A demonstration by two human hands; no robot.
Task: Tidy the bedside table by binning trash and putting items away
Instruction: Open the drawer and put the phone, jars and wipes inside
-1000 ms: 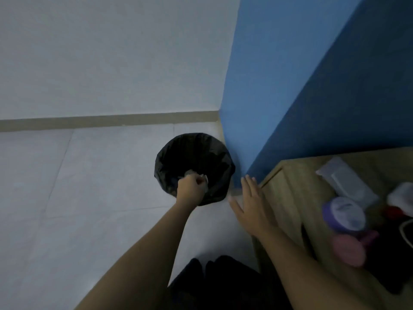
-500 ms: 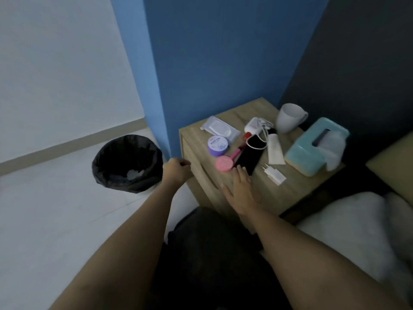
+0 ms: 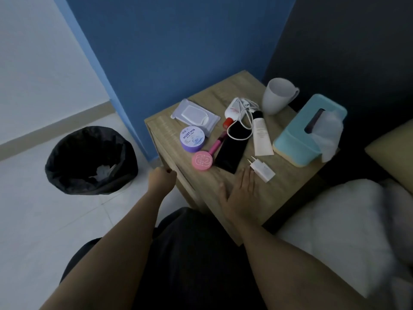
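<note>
Head camera looks down on the bedside table (image 3: 212,92), whose top is crowded: a wipes pack (image 3: 195,115) at its back-left, a purple jar (image 3: 192,138) and a pink round case (image 3: 202,161) toward its front-left, a black phone (image 3: 232,151) at its middle with a white cable (image 3: 245,108) looped over it, a white tube (image 3: 261,135) and a charger plug (image 3: 262,170) just to the phone's right, and a mug (image 3: 278,96) and a tissue box (image 3: 306,135) on its right side. The right hand (image 3: 240,190) lies flat and open on the table's front, fingertips just beside the plug, holding nothing. The left hand (image 3: 162,179) is curled at the table's front-left edge; whether it has hold of that edge or of nothing, I cannot tell. On the floor to the table's left stands the bin (image 3: 67,175), with a pale crumpled scrap (image 3: 104,172) lying inside. So the binning looks at least begun, while putting items away seems not yet started, since everything sits out on top. A second ago the left hand hung over the bin clutching that scrap and the right hand rested at the table's corner; now the scrap is dropped, the left hand has come back to the table's edge, and the right hand has moved onto the top.
</note>
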